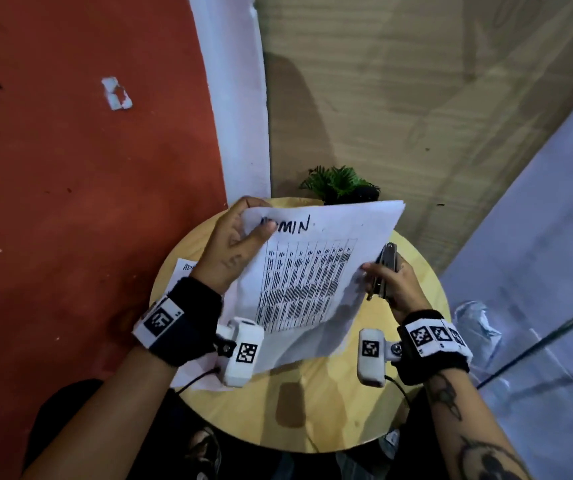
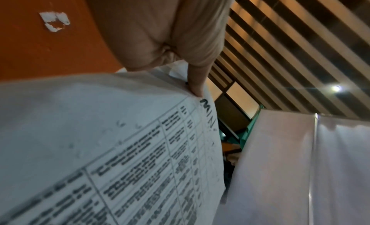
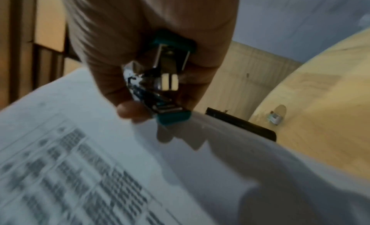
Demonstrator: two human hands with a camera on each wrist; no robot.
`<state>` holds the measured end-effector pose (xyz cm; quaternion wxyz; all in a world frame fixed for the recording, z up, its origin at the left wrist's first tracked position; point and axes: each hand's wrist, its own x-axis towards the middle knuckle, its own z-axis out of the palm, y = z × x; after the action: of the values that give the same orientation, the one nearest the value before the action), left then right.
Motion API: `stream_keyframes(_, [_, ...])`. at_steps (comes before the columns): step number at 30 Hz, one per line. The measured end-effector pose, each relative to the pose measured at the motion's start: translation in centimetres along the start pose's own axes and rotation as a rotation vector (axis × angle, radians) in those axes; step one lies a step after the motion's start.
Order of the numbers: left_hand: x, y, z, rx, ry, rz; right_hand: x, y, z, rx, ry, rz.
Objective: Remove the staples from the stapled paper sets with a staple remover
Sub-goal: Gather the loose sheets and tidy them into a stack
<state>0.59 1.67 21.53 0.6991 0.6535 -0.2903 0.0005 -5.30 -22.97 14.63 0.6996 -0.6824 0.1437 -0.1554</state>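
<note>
Count: you have two paper sets in view, the lifted paper set (image 1: 316, 268) and a second set (image 1: 184, 271) lying flat on the round bench (image 1: 313, 403) under your left wrist; one staple remover (image 1: 384, 271); one small loose metal piece (image 3: 274, 118) on the bench.
Left hand: your left hand (image 1: 233, 244) pinches the lifted set at its top left corner, thumb over the handwritten heading, fingers behind the sheets.
Right hand: your right hand (image 1: 392, 282) is curled round the staple remover, and a fingertip (image 3: 128, 109) touches the right edge of the lifted set.
Surroundings: a small green plant (image 1: 340, 183) stands at the far edge of the bench, partly hidden by the paper; an orange wall (image 1: 70, 168) on your left.
In the way: the lifted set hides much of the bench top.
Orientation: the lifted set is held above the bench, printed table facing you, heading at the far end, long axis running away from you. The remover's long axis runs along the paper's right edge.
</note>
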Motion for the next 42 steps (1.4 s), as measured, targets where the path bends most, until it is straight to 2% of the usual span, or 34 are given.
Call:
stream_keyframes(3, [1.0,0.4,-1.5,-0.107,0.047,-0.042,-1.0,-0.3,1.9,0.006,0.064,-0.037])
stream_keyframes(6, [0.0,-1.2,-4.2,-0.267,0.064,-0.216,-1.1,-1.6,4.1,0.03,0.09,-0.097])
stream_keyframes(8, [-2.8,-4.2,-5.2,-0.217,0.086,-0.381,-1.0,-2.0,5.1,0.02,0.094,-0.088])
stream_keyframes(10, [-6.5,-7.6,-5.5,-0.106,0.094,-0.487,-0.6,-1.3,6.1,0.028,0.086,-0.04])
stream_keyframes(13, [-9.6,-10.8,-6.0,-0.048,0.201,-0.544,-0.3,1.7,7.5,-0.051,0.049,0.102])
stream_keyframes(15, [-9.4,-11.9,-7.5,-0.035,0.294,-0.586,-0.5,4.8,8.4,-0.15,-0.003,0.216])
stream_keyframes(17, [-8.7,-13.4,-10.5,-0.012,0.323,-0.652,-0.9,7.9,9.7,-0.296,-0.115,0.302])
stream_keyframes(21, [-6.9,-17.3,-18.1,0.079,0.239,-0.907,-0.6,12.7,16.0,-0.539,-0.291,0.383])
stream_keyframes(24, [-6.1,-20.3,-22.0,0.189,0.29,-1.013,0.3,13.8,21.2,-0.694,-0.366,0.411])
stream_keyframes(29, [-5.5,-25.3,-25.2,0.353,0.286,-1.063,1.7,16.1,24.1,-0.79,-0.369,0.483])
stream_keyframes(33, [-5.1,-27.5,-25.1,0.393,0.277,-1.041,2.8,17.1,24.2,-0.802,-0.312,0.572])
stream_keyframes(37, [-4.6,-28.7,-24.3,0.435,0.269,-1.031,3.2,17.8,23.6,-0.816,-0.295,0.597])
stream_keyframes(42, [-4.0,-29.0,-24.1,0.54,0.18,-1.018,3.7,18.3,22.8,-0.85,-0.279,0.597])
